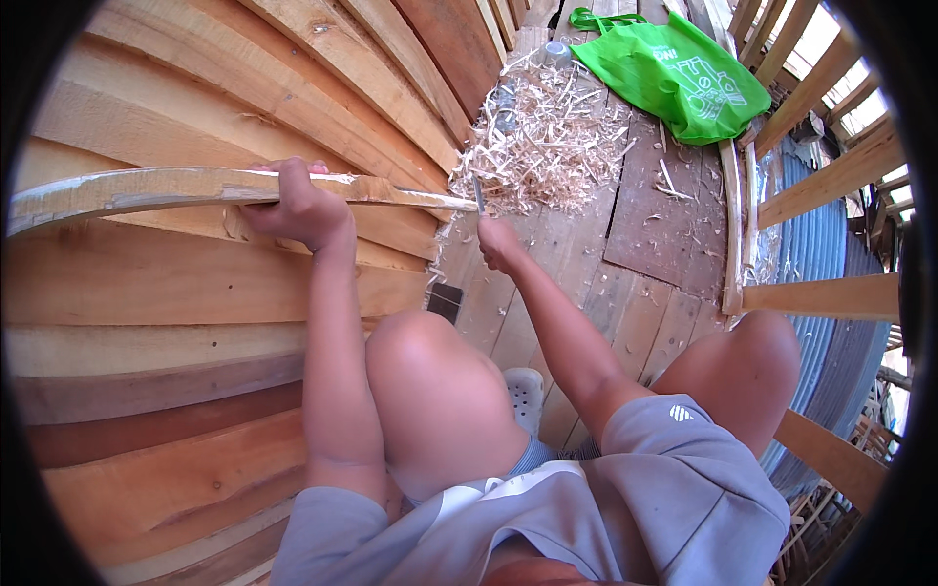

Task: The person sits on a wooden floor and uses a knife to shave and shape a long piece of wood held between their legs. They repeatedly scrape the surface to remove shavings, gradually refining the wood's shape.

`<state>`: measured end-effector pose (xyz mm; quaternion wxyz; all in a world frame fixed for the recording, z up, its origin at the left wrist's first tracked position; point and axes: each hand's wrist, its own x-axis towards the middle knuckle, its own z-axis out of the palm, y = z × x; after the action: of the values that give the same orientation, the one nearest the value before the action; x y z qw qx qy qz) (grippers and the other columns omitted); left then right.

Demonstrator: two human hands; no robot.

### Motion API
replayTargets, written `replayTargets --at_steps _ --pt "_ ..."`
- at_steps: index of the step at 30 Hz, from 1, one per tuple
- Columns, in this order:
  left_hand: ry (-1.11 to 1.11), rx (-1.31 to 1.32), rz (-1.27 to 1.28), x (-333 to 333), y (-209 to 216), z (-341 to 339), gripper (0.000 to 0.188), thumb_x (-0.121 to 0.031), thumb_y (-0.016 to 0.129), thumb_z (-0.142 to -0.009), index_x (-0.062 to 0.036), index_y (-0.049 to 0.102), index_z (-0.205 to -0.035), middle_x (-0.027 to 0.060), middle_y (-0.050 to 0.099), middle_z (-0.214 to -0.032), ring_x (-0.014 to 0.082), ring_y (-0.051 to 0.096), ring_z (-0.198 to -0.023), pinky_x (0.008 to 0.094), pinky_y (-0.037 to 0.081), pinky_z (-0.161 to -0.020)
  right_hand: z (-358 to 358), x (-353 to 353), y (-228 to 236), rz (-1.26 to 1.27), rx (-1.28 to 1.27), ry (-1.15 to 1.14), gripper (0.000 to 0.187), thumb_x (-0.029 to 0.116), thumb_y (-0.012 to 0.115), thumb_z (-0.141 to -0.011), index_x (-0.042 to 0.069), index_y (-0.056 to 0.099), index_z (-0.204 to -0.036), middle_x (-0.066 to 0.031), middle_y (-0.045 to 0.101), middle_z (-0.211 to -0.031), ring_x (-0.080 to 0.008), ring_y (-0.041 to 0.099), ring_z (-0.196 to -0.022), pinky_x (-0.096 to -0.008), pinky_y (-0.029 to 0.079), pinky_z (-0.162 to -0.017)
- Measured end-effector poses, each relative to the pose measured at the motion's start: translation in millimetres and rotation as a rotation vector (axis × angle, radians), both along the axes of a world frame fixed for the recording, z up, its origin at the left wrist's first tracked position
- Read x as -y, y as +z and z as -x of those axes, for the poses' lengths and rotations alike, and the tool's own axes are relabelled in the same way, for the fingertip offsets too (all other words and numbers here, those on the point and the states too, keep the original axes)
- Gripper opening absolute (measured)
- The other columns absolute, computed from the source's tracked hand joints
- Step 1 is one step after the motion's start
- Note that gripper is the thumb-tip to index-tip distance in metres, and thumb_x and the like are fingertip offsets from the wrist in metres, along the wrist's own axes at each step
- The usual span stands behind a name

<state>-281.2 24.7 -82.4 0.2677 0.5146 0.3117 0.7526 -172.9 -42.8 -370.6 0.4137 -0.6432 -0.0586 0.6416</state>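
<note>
My left hand (301,207) is wrapped round a long pale wooden stick (147,188), which runs from the left rim to the middle of the view. The stick narrows toward its right end, where its surface looks freshly cut. Closed on a knife, my right hand (498,242) is just below that thin end. The knife's narrow blade (478,193) points away from me and meets or crosses the stick's tip; its handle is hidden inside my fist.
A heap of wood shavings (557,146) covers the plank floor (576,303) ahead, with a clear cup (556,53) behind it. A green bag (674,78) lies at the far right. Beside my knee is a dark phone-like slab (446,302). Plank wall (195,278) left, slatted railing (821,296) right.
</note>
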Motion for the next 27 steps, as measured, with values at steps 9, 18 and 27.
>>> replayTargets --at_steps 9,18,27 --pt "-0.002 -0.007 0.026 -0.3 -1.3 5.5 0.018 -0.001 0.052 -0.072 0.0019 0.043 -0.087 0.0088 0.051 -0.067 0.0163 0.050 -0.053 0.0298 0.048 -0.054 -1.5 0.1 -8.9 0.009 -0.042 -0.004 0.044 0.045 0.039 -0.101 0.005 0.055 -0.091 -0.0029 0.042 -0.061 -0.0165 0.040 -0.051 -0.0386 0.032 -0.045" --pt "-0.008 0.001 0.008 -3.6 -0.4 3.6 0.019 -0.002 0.052 -0.071 0.0020 0.043 -0.087 0.0077 0.050 -0.062 0.0160 0.049 -0.051 0.0293 0.048 -0.054 -1.9 -6.0 -31.3 0.007 -0.059 -0.032 0.047 0.044 0.041 -0.101 0.001 0.059 -0.102 -0.0082 0.055 -0.068 -0.0196 0.048 -0.053 -0.0376 0.037 -0.048" --pt "0.016 0.011 -0.003 0.6 2.4 1.6 0.019 -0.001 0.052 -0.071 0.0014 0.043 -0.088 0.0071 0.050 -0.061 0.0165 0.049 -0.051 0.0302 0.048 -0.055 -0.2 -11.5 -20.8 -0.062 -0.054 -0.003 0.043 0.046 0.043 -0.100 0.008 0.052 -0.085 -0.0023 0.044 -0.059 -0.0161 0.041 -0.048 -0.0377 0.033 -0.044"
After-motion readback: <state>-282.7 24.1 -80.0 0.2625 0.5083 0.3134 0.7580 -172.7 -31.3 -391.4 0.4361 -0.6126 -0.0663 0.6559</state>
